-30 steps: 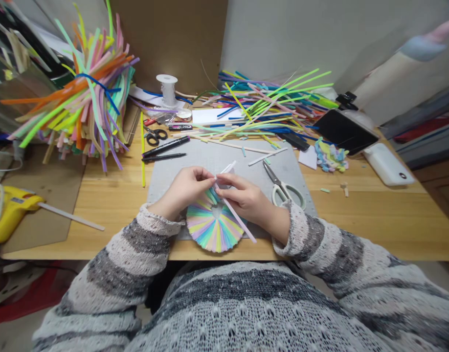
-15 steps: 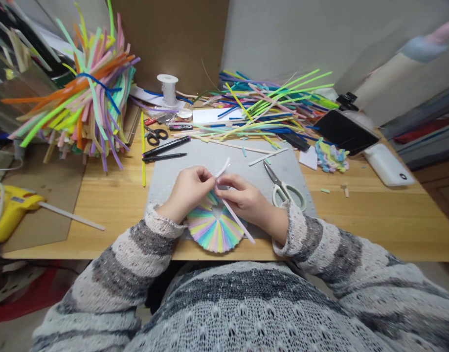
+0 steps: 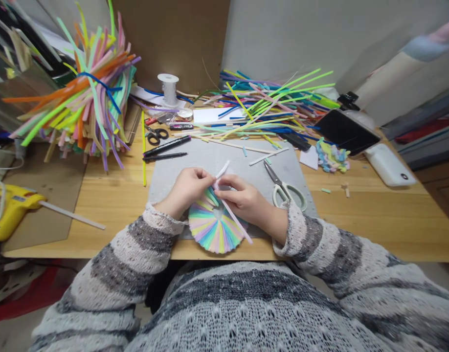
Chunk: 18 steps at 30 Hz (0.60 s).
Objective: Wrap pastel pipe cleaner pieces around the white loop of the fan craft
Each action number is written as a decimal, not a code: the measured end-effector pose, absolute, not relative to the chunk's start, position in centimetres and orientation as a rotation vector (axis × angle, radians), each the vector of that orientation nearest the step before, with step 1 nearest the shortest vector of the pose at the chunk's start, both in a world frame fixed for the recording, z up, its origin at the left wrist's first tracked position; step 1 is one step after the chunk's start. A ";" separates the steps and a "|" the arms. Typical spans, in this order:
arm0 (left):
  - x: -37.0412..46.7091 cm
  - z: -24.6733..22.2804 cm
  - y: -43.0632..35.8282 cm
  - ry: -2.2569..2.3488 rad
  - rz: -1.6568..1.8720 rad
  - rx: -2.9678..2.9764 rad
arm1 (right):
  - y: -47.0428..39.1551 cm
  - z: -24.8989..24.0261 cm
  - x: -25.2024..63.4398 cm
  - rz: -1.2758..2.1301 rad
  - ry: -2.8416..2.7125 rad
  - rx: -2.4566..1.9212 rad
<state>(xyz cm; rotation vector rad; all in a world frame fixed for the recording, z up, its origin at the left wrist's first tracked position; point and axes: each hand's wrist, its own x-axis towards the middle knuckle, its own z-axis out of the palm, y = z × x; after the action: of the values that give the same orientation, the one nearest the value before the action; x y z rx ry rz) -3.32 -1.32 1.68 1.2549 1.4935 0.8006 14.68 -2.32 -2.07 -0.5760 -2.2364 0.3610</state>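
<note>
A ring wrapped in pastel pipe cleaners (image 3: 217, 238) hangs over the lower edge of the grey cutting mat (image 3: 166, 178), in front of my body. Its top is partly hidden by my hands. One pale pink pipe cleaner (image 3: 239, 224) crosses the ring's upper right, its white upper end sticking out above my fingertips. My left hand (image 3: 190, 189) is closed, thumb and forefinger pinching at the ring's top where this strand passes. From the right, my right hand (image 3: 248, 198) pinches the same strand, fingertips almost touching the left ones. White-handled scissors (image 3: 283, 188) lie beside my right wrist.
A big bundle of coloured pipe cleaners (image 3: 88, 98) stands at left, above a yellow glue gun (image 3: 17, 208). Loose pipe cleaners (image 3: 268, 105) heap along the back. Black pens (image 3: 168, 148), small black scissors (image 3: 157, 136), a spool (image 3: 169, 90) and a phone (image 3: 347, 132) lie around.
Both hands stay pinched together at the ring's top. The pale strand's lower end has swung slightly left, and the ring has shifted a touch to the right.
</note>
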 end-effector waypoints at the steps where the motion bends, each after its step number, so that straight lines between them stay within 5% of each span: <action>1: -3.3 1.6 -1.3 1.495 0.811 1.285 | -2.3 -2.0 14.7 0.374 -2.237 -0.579; 18: -3.5 1.9 -1.5 1.315 0.933 1.070 | -2.2 -0.7 15.3 0.267 -2.144 -0.557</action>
<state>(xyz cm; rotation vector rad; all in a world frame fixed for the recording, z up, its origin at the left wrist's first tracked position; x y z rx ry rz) -3.45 -1.45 1.87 1.0697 1.3149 0.9328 15.32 -2.19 -0.67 -0.5573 -2.1442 0.2668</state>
